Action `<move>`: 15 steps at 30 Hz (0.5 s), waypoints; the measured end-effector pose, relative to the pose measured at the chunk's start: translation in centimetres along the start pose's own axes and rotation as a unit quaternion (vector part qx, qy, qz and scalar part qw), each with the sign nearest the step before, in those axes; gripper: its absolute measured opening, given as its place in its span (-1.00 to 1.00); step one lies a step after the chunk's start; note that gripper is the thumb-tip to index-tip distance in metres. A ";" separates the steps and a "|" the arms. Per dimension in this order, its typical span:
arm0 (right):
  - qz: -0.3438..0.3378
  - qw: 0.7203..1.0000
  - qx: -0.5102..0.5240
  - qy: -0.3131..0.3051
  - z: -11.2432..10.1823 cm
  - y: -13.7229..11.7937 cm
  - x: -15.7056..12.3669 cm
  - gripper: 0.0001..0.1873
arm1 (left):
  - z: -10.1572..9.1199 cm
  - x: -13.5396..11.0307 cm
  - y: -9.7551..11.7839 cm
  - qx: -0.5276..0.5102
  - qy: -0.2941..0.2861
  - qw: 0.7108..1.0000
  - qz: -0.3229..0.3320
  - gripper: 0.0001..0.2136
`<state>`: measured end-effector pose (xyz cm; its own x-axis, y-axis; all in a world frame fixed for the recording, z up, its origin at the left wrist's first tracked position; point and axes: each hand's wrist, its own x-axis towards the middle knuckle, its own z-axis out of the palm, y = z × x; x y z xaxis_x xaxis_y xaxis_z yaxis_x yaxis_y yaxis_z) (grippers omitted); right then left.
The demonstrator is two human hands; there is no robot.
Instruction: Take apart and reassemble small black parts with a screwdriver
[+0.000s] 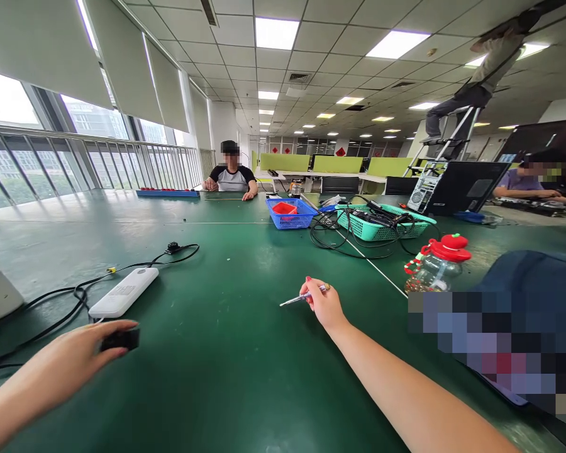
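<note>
Right hand (pixel 324 306): fingertips pinch a slim silver tool (pixel 294 299) by its rear end. Long axis near level, tip pointing left toward the power bank (pixel 123 292), well apart from it. Left hand (pixel 73 360): thumb and fingers clamped on a black block (pixel 121 340), just nearer than the power bank.

Red-polished nails (pixel 308 278) on right hand (pixel 324 306)

Green table (pixel 226 377) — power bank (pixel 123 292), blue basket (pixel 290 220), jar (pixel 436 267)
</note>
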<state>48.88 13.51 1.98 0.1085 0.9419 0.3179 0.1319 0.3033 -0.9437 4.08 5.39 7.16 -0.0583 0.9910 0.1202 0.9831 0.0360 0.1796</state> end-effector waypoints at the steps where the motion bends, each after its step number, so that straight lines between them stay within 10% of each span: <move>1: -0.007 1.000 -0.008 -0.004 0.0 -0.1 -0.1 -0.46 | -0.5 0.4 2.6 -0.008 -0.030 0.999 0.023 -0.59; 8: -0.084 0.992 -0.092 -0.024 0.2 -1.8 -0.9 -0.47 | 2.8 4.6 19.4 -0.065 -0.052 0.976 0.201 -0.61; 15: -0.121 0.981 -0.153 -0.007 -0.1 -2.3 -1.1 -0.47 | 8.0 8.3 24.7 -0.060 -0.050 0.967 0.244 -0.57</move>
<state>48.57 11.76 3.83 0.0244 0.8500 0.5262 0.4424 0.4629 -0.7682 29.24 15.55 4.76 0.4310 0.8935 0.1257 0.8615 -0.4490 0.2371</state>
